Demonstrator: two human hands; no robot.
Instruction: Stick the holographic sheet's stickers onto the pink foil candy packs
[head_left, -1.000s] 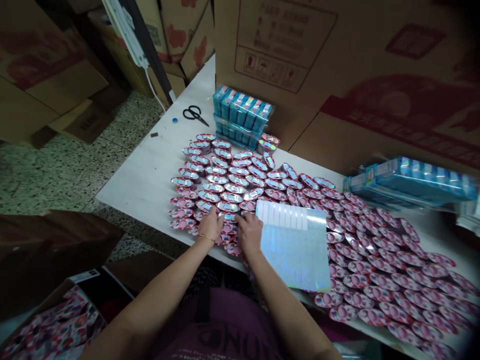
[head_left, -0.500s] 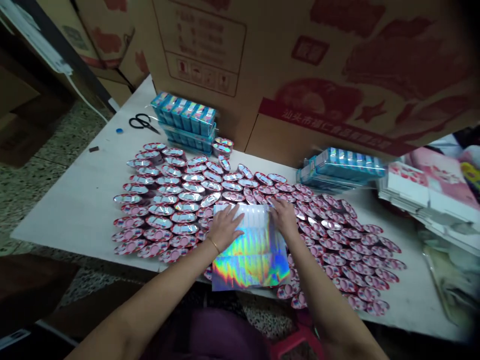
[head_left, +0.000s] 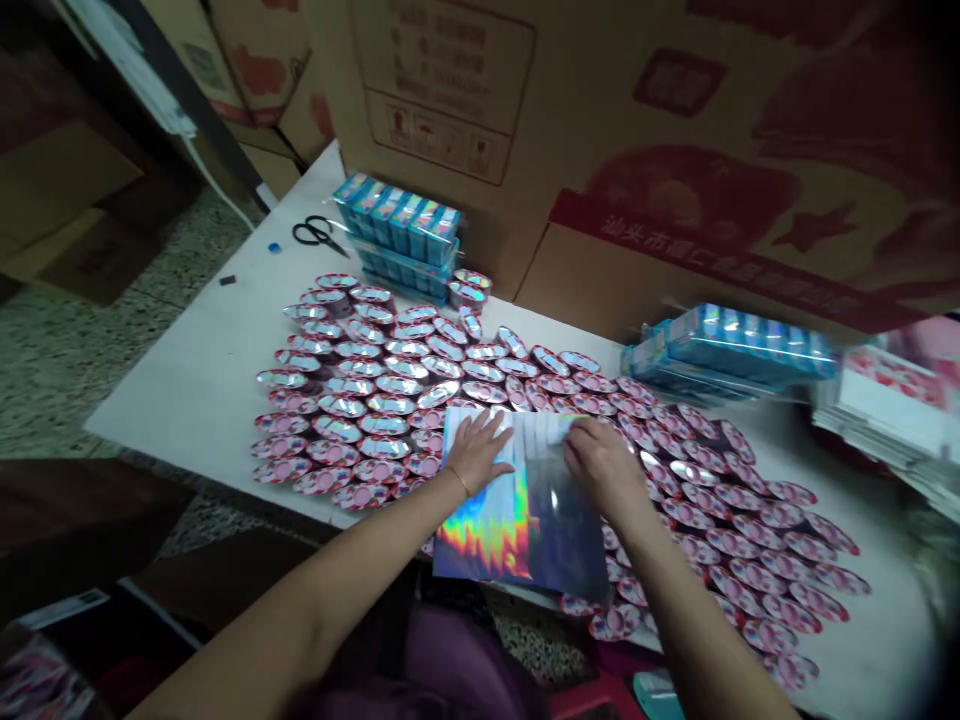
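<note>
A shiny holographic sticker sheet (head_left: 525,520) lies on top of many small pink-and-silver oval cups (head_left: 360,400) spread over a white table (head_left: 202,370). My left hand (head_left: 478,452) rests flat on the sheet's upper left part, fingers spread. My right hand (head_left: 600,465) sits at the sheet's upper right edge with fingers curled and pinched on the sheet near its row of pale stickers.
Black scissors (head_left: 320,233) and a small blue cap (head_left: 274,246) lie at the table's far left. Blue shrink-wrapped packs (head_left: 401,225) stand at the back, with more blue packs (head_left: 727,350) at right. Big cardboard boxes (head_left: 637,130) wall the back. White cartons (head_left: 892,410) sit far right.
Both hands left the cups at the sheet's left and came onto the sheet. The left hand now lies flat on it; the right pinches its top edge. The view swung right.
</note>
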